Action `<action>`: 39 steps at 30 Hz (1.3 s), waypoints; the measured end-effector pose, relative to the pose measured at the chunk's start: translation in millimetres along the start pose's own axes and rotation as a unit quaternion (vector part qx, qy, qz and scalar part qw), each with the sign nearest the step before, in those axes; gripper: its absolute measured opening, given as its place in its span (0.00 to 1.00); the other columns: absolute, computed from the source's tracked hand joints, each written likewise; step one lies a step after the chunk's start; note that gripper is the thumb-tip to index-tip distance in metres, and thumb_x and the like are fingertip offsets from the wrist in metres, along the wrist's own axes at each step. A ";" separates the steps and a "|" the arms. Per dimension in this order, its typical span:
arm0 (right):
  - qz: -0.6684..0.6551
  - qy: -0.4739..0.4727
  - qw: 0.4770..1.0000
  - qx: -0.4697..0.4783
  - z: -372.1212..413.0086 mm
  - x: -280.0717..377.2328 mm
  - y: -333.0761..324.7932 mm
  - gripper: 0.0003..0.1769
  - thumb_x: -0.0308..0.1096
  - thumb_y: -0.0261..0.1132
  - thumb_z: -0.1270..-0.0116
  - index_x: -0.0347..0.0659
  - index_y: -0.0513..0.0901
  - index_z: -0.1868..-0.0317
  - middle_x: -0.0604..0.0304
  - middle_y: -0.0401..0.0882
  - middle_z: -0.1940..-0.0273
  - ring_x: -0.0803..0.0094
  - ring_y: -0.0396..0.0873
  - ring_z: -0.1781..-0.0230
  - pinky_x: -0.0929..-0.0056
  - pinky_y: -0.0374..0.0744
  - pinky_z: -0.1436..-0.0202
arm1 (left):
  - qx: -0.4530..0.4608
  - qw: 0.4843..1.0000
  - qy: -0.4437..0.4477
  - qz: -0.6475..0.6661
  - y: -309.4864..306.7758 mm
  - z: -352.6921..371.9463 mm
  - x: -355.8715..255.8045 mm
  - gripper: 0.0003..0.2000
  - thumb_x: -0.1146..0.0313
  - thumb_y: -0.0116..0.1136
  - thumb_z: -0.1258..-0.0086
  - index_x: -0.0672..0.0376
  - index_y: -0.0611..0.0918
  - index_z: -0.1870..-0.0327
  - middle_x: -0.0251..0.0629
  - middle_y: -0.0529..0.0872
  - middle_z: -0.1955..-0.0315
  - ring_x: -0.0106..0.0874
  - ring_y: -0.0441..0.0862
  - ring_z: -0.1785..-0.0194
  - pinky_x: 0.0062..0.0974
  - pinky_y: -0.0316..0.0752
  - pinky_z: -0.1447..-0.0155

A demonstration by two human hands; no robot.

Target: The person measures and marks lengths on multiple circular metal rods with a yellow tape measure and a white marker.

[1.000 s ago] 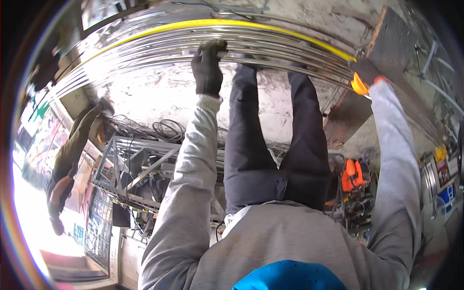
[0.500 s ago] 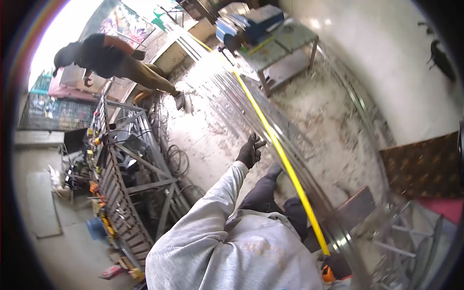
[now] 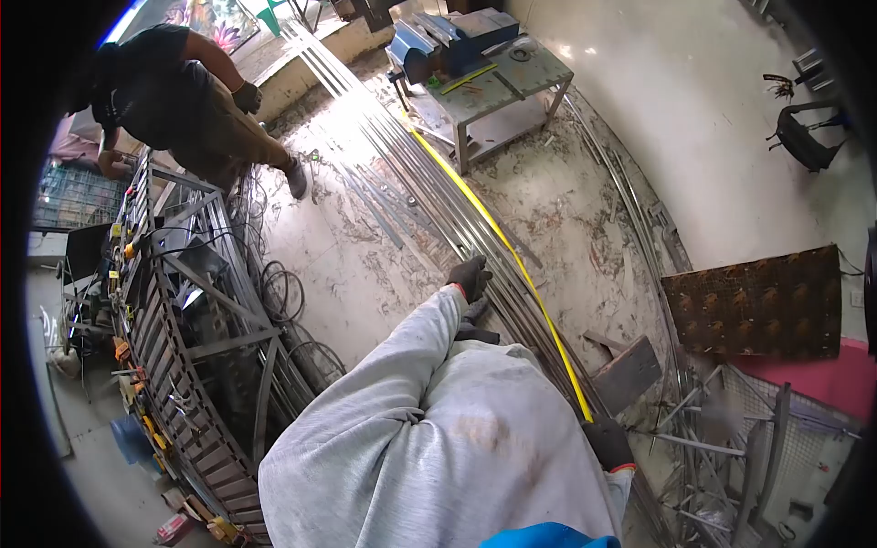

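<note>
Long metal tubes point(image 3: 429, 205) lie side by side across the floor, with a yellow measuring tape point(image 3: 484, 212) stretched out along them. The tape's near end runs into my right hand point(image 3: 609, 444), dark-gloved and closed around it at the lower right; the tape case is hidden. My left hand point(image 3: 470, 278), also in a dark glove, reaches forward over the left side of the tubes. Its fingers are curled at the tubes, and what they hold, if anything, cannot be made out.
Another person point(image 3: 174, 100) bends at the upper left beside a metal rack point(image 3: 174, 365) with tools. A worktable point(image 3: 493, 96) bearing a blue machine stands ahead. Cables point(image 3: 283, 290) lie by the rack. A brown board point(image 3: 754, 306) and a metal frame point(image 3: 722, 447) are at the right.
The view has shifted. My left hand's fingers have drawn in from a more spread pose. The tape bows more, and the orange case seen earlier at my right hand is hidden. The other person has bent differently.
</note>
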State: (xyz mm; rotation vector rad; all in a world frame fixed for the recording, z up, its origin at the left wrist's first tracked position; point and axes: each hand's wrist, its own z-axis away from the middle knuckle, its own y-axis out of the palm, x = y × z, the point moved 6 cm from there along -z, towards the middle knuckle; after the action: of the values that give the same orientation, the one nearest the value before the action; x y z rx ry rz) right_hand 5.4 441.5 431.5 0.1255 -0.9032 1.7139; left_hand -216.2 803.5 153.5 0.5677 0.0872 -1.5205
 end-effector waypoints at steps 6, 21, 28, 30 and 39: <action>0.082 -0.017 0.996 -0.005 -5.0 1.3 27.4 0.21 0.49 0.64 0.32 0.36 0.85 0.62 0.40 0.82 0.65 0.40 0.80 0.63 0.49 0.76 0.61 | 0.017 0.999 0.004 -0.047 -34.1 1.1 -19.3 0.16 0.48 0.57 0.26 0.49 0.77 0.50 0.40 0.88 0.60 0.24 0.66 0.80 0.29 0.60 0.78; -0.136 0.074 0.987 -0.032 66.0 -114.6 108.5 0.09 0.36 0.65 0.33 0.42 0.89 0.59 0.48 0.86 0.67 0.50 0.85 0.65 0.56 0.80 0.61 | -0.058 0.993 0.085 0.065 -91.8 5.7 -83.0 0.19 0.45 0.47 0.20 0.48 0.74 0.41 0.44 0.87 0.51 0.29 0.77 0.71 0.28 0.67 0.74; -0.266 0.016 0.927 -0.262 95.0 -150.6 195.9 0.21 0.33 0.63 0.27 0.38 0.82 0.36 0.46 0.81 0.37 0.56 0.81 0.39 0.62 0.77 0.34 | 0.103 0.990 0.038 -0.087 -16.9 -20.7 -77.1 0.25 0.36 0.48 0.22 0.46 0.80 0.44 0.41 0.88 0.53 0.24 0.72 0.74 0.26 0.65 0.76; -0.394 0.115 0.859 -0.306 103.4 -139.5 234.6 0.22 0.33 0.63 0.27 0.37 0.81 0.35 0.46 0.80 0.36 0.55 0.80 0.37 0.62 0.76 0.33 | 0.125 0.985 0.000 -0.117 18.1 -6.5 -61.8 0.29 0.30 0.47 0.26 0.46 0.81 0.44 0.41 0.88 0.52 0.24 0.72 0.74 0.25 0.65 0.76; 0.014 0.149 0.784 -0.603 148.5 -52.4 229.2 0.13 0.35 0.61 0.29 0.41 0.86 0.50 0.51 0.85 0.49 0.59 0.85 0.57 0.62 0.82 0.55 | 0.264 0.925 -0.063 -0.267 165.3 -26.9 9.3 0.36 0.20 0.43 0.34 0.48 0.81 0.70 0.25 0.69 0.88 0.27 0.65 0.87 0.25 0.57 0.84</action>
State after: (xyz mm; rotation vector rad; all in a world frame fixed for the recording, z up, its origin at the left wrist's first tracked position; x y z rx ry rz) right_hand -226.7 293.1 394.1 -0.9878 -1.5735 0.8518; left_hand -49.9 797.2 175.3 0.9219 -0.3013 -2.1308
